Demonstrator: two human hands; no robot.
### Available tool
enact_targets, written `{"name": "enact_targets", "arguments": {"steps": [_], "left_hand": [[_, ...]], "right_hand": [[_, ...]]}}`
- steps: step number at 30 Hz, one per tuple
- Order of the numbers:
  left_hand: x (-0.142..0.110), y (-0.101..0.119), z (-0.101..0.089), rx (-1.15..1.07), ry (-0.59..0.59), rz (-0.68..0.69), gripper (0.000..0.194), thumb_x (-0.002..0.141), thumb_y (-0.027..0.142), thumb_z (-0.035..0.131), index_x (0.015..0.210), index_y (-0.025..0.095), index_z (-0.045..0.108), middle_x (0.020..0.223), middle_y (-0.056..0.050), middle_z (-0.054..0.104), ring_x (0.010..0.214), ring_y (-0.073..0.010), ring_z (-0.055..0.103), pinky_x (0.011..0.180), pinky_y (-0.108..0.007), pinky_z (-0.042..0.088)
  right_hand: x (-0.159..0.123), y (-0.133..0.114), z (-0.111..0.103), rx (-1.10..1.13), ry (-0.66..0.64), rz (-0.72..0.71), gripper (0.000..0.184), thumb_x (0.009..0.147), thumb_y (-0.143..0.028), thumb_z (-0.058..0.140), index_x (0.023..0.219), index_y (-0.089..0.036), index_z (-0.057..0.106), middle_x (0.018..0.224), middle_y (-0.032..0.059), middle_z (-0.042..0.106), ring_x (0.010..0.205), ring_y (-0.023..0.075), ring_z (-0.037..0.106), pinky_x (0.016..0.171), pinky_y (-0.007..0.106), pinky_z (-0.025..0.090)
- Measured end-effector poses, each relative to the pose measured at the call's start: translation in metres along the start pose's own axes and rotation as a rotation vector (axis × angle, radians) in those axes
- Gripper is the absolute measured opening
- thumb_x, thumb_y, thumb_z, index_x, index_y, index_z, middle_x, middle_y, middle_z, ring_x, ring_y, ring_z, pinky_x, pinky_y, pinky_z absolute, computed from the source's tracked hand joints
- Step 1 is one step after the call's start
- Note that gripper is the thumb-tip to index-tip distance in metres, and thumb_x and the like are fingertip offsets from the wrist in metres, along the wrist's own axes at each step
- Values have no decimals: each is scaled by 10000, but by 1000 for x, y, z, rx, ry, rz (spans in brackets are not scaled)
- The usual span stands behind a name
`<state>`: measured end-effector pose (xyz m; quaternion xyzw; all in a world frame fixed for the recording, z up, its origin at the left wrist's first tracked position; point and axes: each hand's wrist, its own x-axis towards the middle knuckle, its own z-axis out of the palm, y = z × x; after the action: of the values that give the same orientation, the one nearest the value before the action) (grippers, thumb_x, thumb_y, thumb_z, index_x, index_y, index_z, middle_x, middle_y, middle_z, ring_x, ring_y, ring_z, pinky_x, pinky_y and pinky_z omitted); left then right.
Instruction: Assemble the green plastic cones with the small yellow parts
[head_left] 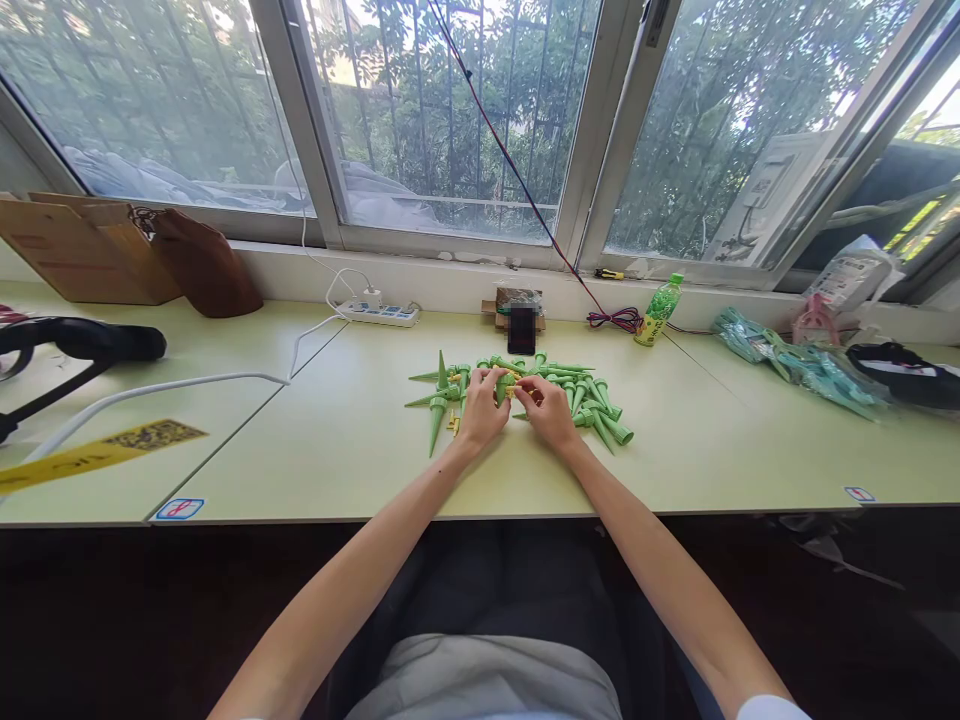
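Observation:
My left hand [481, 408] is closed around a green plastic watering spike [504, 384], partly covered by the fingers. My right hand [549, 408] pinches a small yellow plastic piece [513, 391] against the spike; whether it sits inside the spike I cannot tell. Left of my hands lie several green cone-shaped spikes [436, 424] and a few small yellow pieces [454, 421]. More green spikes [601, 412] are heaped to the right and behind, some with their collars showing.
Behind the pile, a black phone [522, 330] leans on a small cardboard box [489, 308]. A green-labelled bottle [660, 312], a power strip [382, 314] and teal plastic packets [810, 368] stand or lie farther out. A white cable [202, 380] crosses the left side.

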<state>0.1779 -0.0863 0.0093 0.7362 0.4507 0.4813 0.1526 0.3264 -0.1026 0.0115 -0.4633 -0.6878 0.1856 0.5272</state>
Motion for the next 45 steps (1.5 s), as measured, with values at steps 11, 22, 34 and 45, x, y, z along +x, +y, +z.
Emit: {"name": "enact_targets", "arguments": {"steps": [11, 22, 34, 45], "left_hand": [[0, -3, 1, -5, -5, 7, 454, 777, 65, 604, 1207, 210, 608, 1159, -98, 529, 932, -188, 618, 837, -337, 552], [0, -2, 1, -8, -11, 5, 443, 783, 68, 611, 1207, 196, 613, 1166, -101, 530, 896, -175, 620, 812, -320, 555], [1, -1, 0, -2, 0, 14, 435, 777, 55, 604, 1190, 190, 618, 1137, -98, 531, 923, -184, 617, 834, -330, 551], [1, -3, 2, 17, -2, 11, 448, 773, 57, 606, 1202, 185, 613, 1157, -106, 525, 916, -192, 626, 835, -344, 554]], "right_hand": [[0, 3, 1, -11, -10, -5, 271, 898, -434, 569, 922, -181, 662, 863, 68, 698, 622, 162, 571, 590, 293, 476], [0, 2, 1, -18, -17, 4, 323, 923, -483, 543, 837, -190, 645, 754, 50, 678, 610, 173, 573, 590, 296, 468], [-1, 1, 1, 27, -23, 31, 315, 900, -489, 579, 937, -182, 639, 724, 31, 662, 563, 158, 557, 565, 281, 468], [0, 3, 1, 35, -36, 6, 249, 890, -419, 590, 912, -177, 645, 769, 44, 666, 601, 161, 555, 573, 285, 463]]}}
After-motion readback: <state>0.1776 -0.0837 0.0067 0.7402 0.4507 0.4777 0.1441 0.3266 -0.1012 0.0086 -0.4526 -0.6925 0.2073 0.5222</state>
